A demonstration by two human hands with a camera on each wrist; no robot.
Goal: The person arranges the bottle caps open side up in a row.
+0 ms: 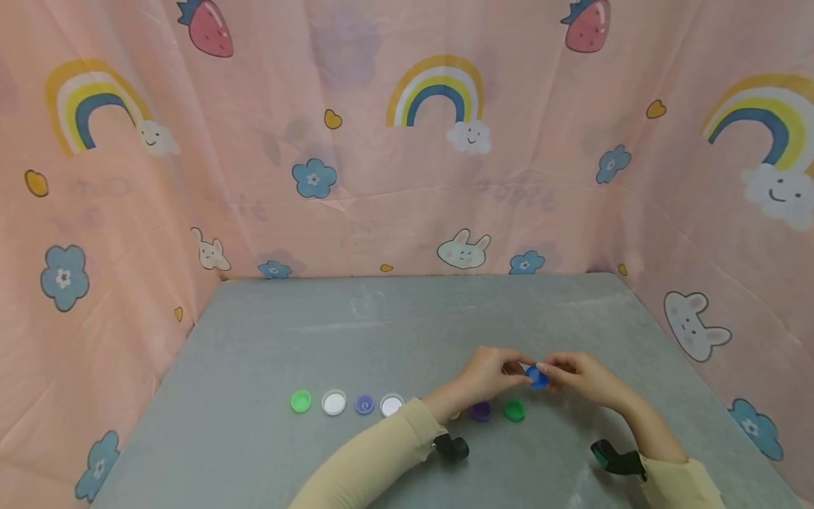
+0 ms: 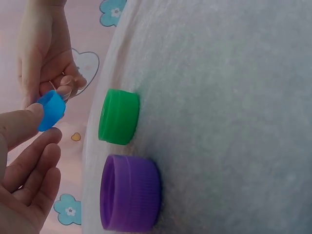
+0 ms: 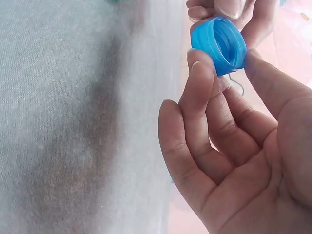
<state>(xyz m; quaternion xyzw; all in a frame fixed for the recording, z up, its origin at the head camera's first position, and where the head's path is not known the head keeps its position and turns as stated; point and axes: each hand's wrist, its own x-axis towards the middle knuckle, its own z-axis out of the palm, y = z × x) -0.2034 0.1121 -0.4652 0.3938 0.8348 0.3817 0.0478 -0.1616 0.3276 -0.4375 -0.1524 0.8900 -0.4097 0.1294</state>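
A blue bottle cap (image 1: 537,376) is held up between both hands, above the right part of the table. The left hand (image 1: 488,372) pinches it from one side with thumb and fingers. From the other side the right hand (image 1: 586,378) grips its edge. In the right wrist view the hollow inside of the blue cap (image 3: 207,44) shows. Closest below the hands stand a green cap (image 1: 514,410) and a purple cap (image 1: 481,411). The left wrist view shows the green cap (image 2: 119,117) and purple cap (image 2: 134,195) standing apart.
Farther left on the grey table (image 1: 381,318) lie a light green cap (image 1: 301,401), a white cap (image 1: 333,403), a lavender cap (image 1: 364,404) and another white one. The left forearm (image 1: 375,459) covers part of this row. Patterned pink cloth (image 1: 394,205) surrounds the table.
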